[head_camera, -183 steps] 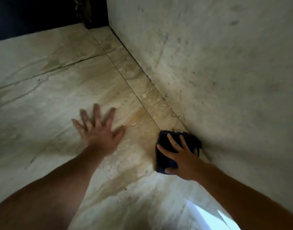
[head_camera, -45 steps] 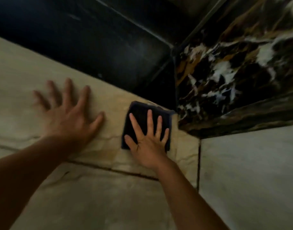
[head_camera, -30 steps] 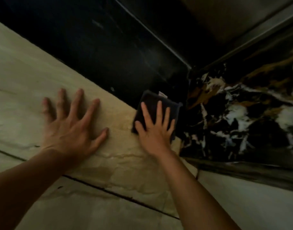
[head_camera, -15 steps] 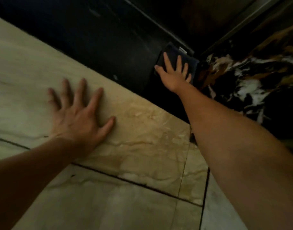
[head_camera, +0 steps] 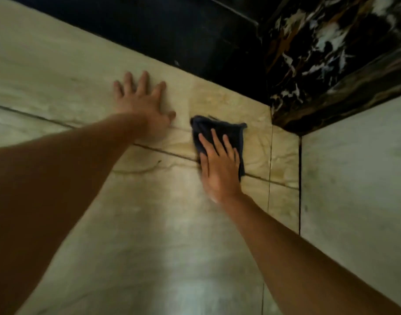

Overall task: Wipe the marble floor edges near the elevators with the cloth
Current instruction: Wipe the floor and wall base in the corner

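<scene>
1. Two hands (head_camera: 220, 169) are down on the floor, and each has its own job: the right hand lies flat on the dark cloth (head_camera: 220, 135), fingers (head_camera: 216, 142) spread and extended, not gripping, pressing it down. An open palm likely spreads pressure over more of the fabric than a pinch would.
2. Left hand (head_camera: 142, 105) is splayed, released and holding nothing, planted on the pale marble floor (head_camera: 149, 223) just beside the cloth. It looks like a brace carrying body weight while the other arm works.
3. Under the right palm, the cloth sits across a dark joint line (head_camera: 163, 151) between slabs, with its far corners poking out past the fingertips. Covering the seam probably lets it lift grit lodged there.
4. Further out, the floor edge meets a black threshold band (head_camera: 195, 37), and a dark veined marble panel (head_camera: 320, 53) forms the corner to the right. The cloth is near that corner but not touching either surface.
5. A pale wall slab (head_camera: 354, 167) closes the right side, separated from the floor by a black gap. My judgement: the strip along these borders remains to be wiped.
</scene>
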`<control>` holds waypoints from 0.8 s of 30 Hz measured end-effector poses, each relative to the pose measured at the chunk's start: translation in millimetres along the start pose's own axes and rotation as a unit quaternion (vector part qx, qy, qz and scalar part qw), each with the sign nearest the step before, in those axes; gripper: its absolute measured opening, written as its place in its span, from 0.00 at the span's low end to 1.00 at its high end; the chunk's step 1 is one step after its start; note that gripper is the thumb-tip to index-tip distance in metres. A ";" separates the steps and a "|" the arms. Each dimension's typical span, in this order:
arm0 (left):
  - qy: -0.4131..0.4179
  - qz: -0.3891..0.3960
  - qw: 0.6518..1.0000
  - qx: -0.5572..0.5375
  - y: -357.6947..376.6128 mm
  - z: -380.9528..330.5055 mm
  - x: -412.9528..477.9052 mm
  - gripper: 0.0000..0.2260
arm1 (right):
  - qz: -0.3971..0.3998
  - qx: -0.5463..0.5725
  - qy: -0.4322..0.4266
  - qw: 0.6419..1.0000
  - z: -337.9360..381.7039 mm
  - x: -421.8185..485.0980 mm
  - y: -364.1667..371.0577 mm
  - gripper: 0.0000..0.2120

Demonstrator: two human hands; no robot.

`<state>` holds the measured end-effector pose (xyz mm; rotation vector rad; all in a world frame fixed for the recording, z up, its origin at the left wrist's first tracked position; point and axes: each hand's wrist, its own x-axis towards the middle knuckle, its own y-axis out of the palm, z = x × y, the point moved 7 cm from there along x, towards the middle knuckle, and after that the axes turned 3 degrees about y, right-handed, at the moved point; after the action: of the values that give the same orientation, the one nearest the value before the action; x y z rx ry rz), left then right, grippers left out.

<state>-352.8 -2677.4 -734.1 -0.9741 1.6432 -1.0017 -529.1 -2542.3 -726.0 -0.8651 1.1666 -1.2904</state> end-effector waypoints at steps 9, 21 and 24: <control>-0.186 0.119 0.931 -0.290 -35.6 38.2 -264.7 0.22 | 0.389 0.069 0.158 0.905 67.3 -203.8 -44.8 0.17; -0.411 0.148 0.736 -0.517 -301.1 65.8 -510.5 0.09 | 0.258 0.192 -0.045 0.946 361.6 -228.1 -380.7 0.20; -0.402 0.110 0.766 -0.489 -355.8 90.5 -508.0 0.09 | 0.239 0.149 -0.118 0.952 394.9 -210.4 -436.1 0.20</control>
<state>-93.3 -2349.0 -267.5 -1.5269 1.3861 0.5521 -240.2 -2442.3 -181.2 -0.4585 0.8885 -0.9017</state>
